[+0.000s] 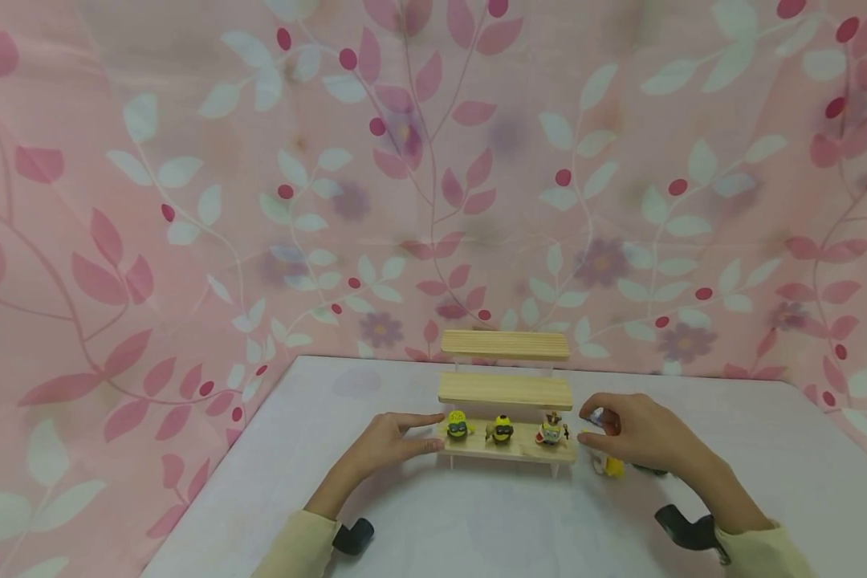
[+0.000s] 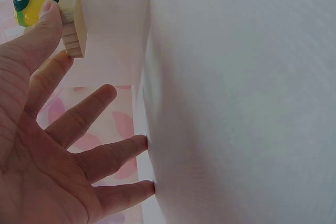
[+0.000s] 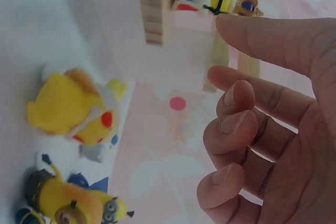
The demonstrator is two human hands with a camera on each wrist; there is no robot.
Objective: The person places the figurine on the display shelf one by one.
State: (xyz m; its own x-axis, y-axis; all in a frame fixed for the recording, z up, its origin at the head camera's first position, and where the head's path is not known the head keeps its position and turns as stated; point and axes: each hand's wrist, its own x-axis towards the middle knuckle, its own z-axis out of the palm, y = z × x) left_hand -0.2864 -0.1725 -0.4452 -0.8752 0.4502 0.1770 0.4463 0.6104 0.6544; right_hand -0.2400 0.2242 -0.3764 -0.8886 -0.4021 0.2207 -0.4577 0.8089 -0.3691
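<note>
A three-tier wooden display shelf [image 1: 506, 391] stands on the white table, with three small yellow minion figures on its lowest tier. At the left is a minion with dark green goggles [image 1: 457, 426]; a dark-goggled minion [image 1: 502, 429] is in the middle; a crowned minion [image 1: 550, 429] stands at the right. My left hand [image 1: 393, 439] touches the lowest tier's left end with thumb and index finger, the other fingers spread. Near the right end, my right hand [image 1: 643, 429] holds nothing, its thumb and index finger apart beside the crowned minion.
Right of the shelf, partly behind my right hand, a yellow-and-white figure [image 3: 71, 106] and a yellow minion [image 3: 71, 198] lie on the table [image 1: 506, 522]. A pink floral cloth [image 1: 419, 177] hangs behind the table.
</note>
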